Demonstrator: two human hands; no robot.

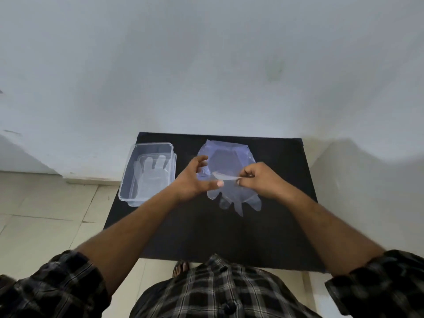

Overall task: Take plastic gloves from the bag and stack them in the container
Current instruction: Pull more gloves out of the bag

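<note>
Head view: right hand [257,180] pinches a glove [238,198] above the bag [226,154] at surface centre; left hand [197,177] open, empty, nearer the container [128,180] at left edge.

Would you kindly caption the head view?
Right hand pinches a plastic glove over the bag; container already holds gloves.

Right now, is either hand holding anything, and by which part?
The right hand pinches a clear plastic glove by its cuff edge, fingers hanging down. The left hand is open beside it; whether its thumb touches cannot be told.
</note>
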